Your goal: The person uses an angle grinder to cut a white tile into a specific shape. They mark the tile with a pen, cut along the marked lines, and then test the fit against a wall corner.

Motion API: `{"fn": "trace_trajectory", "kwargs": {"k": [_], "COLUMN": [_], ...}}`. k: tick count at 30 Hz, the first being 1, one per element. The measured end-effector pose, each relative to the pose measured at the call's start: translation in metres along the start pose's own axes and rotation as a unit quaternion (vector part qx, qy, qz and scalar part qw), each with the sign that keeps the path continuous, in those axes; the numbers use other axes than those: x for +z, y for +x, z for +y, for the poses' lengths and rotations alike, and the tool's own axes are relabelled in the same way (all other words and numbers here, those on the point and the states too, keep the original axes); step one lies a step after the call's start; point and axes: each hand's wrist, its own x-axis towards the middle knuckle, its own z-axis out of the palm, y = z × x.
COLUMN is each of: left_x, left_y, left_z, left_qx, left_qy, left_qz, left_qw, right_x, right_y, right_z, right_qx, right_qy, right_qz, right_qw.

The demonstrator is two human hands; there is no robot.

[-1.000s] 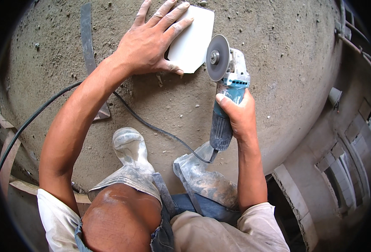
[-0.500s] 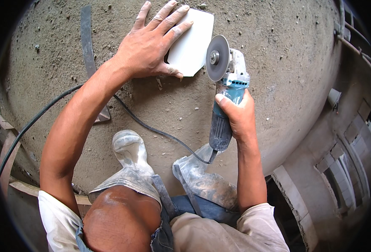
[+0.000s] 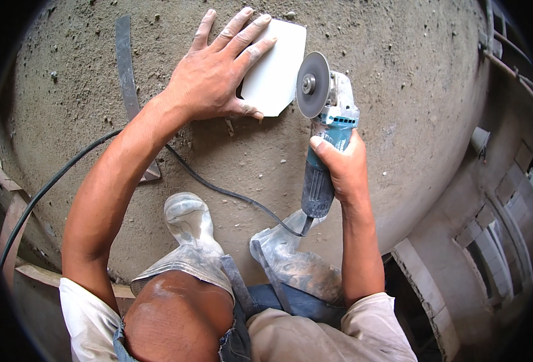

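Note:
My left hand (image 3: 215, 81) lies with spread fingers over the left part of a white tile piece (image 3: 273, 69) on rough grey screed, its fingertips pressing on it. My right hand (image 3: 340, 160) grips a teal and black angle grinder (image 3: 318, 187) by its body. The grinder's cutting disc (image 3: 314, 66) stands upright just beside the tile's right edge; I cannot tell whether it turns or touches the tile. A black cord (image 3: 230, 194) runs from the grinder's end leftward under my left forearm.
A flat metal strip (image 3: 123, 54) lies left of my hand. My dusty boots (image 3: 188, 214) are below. Wooden boards (image 3: 13, 229) line the lower left. Pipes (image 3: 513, 75), a white bucket (image 3: 480, 139) and a lower level with broken edges (image 3: 420, 283) show at the right.
The tile, my left hand and the strip sit slightly lower in the picture than a second ago. My grip on the grinder looks the same.

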Motion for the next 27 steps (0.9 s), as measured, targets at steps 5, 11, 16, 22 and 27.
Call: {"fn": "trace_trajectory", "kwargs": {"k": [5,11,16,22,27], "left_x": [-0.005,-0.002,-0.003,-0.002,-0.004], "left_y": [0.001,0.000,0.000,0.000,0.000], "left_z": [0.000,-0.001,-0.001,-0.001,-0.001], "left_qx": [-0.009,-0.005,-0.005,-0.006,-0.005], "left_qy": [0.010,0.008,0.004,-0.005,-0.012], "left_qz": [-0.024,-0.016,-0.018,-0.021,-0.019], "left_qw": [1.000,1.000,1.000,1.000,1.000], "right_x": [0.002,0.001,0.002,0.000,0.001], "right_y": [0.001,0.006,0.006,0.010,0.011], "right_z": [-0.005,-0.002,-0.008,-0.006,-0.009], "right_qx": [-0.003,-0.013,0.005,0.000,0.004], "right_qy": [-0.004,-0.016,-0.004,-0.001,-0.001], "right_qz": [0.003,0.002,0.001,0.001,0.002], "right_qw": [1.000,1.000,1.000,1.000,1.000]}}
